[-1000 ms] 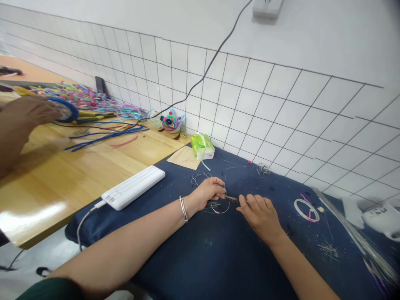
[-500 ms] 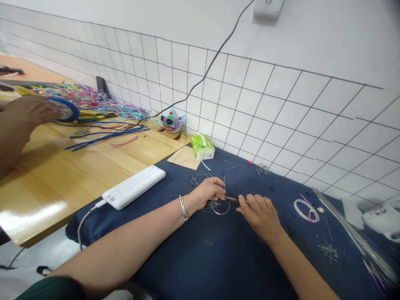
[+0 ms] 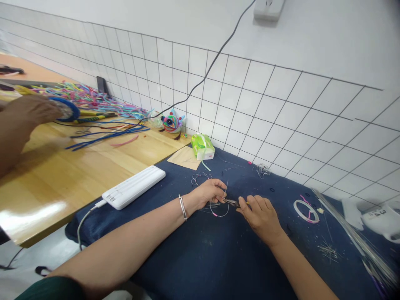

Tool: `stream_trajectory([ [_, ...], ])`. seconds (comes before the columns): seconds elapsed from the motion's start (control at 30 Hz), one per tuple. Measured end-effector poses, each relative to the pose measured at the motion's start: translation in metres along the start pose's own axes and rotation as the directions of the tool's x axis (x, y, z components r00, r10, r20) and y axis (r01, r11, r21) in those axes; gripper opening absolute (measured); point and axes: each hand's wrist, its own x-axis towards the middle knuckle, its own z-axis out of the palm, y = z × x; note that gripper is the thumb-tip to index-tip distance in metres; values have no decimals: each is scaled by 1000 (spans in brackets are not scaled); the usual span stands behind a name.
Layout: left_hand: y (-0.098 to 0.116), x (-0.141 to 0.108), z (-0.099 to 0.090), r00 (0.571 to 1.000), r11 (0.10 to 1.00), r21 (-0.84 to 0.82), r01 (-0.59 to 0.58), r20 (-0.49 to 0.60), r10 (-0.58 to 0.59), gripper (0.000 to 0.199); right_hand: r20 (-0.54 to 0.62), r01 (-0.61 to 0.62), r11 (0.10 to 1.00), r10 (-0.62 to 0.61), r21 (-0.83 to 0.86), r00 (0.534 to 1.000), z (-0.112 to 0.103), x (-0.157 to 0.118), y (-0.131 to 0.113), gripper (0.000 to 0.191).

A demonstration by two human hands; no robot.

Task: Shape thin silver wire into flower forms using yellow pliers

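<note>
My left hand [image 3: 211, 192] pinches a thin wire ring [image 3: 222, 216] at its top; the loop hangs below the fingers and has a pink wrapped bit on its lower left. A straight wire end sticks up past the fingertips. My right hand [image 3: 258, 214] is closed round a pair of pliers [image 3: 231, 202], only partly visible, whose jaws meet the wire right at my left fingertips. Short cut wires [image 3: 212, 205] lie on the dark cloth under the left hand. Just behind it rests a flower-shaped wire piece [image 3: 200, 178].
A white power bank [image 3: 134, 187] with a cable lies left. Behind are a green tissue pack [image 3: 203, 146] and a wire tangle [image 3: 262, 170]. To the right are a white ring [image 3: 306, 211] and long wires [image 3: 353, 237]. Another person's hand [image 3: 34, 110] is at far left.
The pliers' jaws and the wire ring have shifted slightly downward, and the upright wire end leans more to the right. Both hands keep their hold.
</note>
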Motion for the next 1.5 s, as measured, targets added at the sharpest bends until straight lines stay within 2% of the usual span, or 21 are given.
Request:
stream_trajectory([
  [0.27, -2, -1, 0, 997, 998, 2, -65, 38, 65, 30, 56, -27, 1000, 26, 13, 998, 1, -1, 0, 29],
  [0.37, -2, -2, 0, 996, 998, -18, -61, 63, 62, 31, 46, -30, 1000, 30, -3, 998, 1, -1, 1, 31],
  [0.53, 1, -2, -2, 997, 996, -45, -72, 28, 74, 30, 3, -57, 998, 57, -19, 998, 4, -4, 3, 33],
  [0.83, 1, 0, -4, 999, 999, -41, -27, -19, 26, 30, -39, -49, 999, 49, -18, 998, 4, -6, 2, 34],
  [1.23, 1, 0, -3, 1000, 999, -46, 14, -7, -14, 31, -15, 0, 999, -1, -49, 1000, 1, -4, 1, 35],
  [1.5, 0, -1, -2, 999, 999, -38, 34, -4, -34, 33, -43, 11, 999, -13, -42, 999, 3, -4, 0, 34],
])
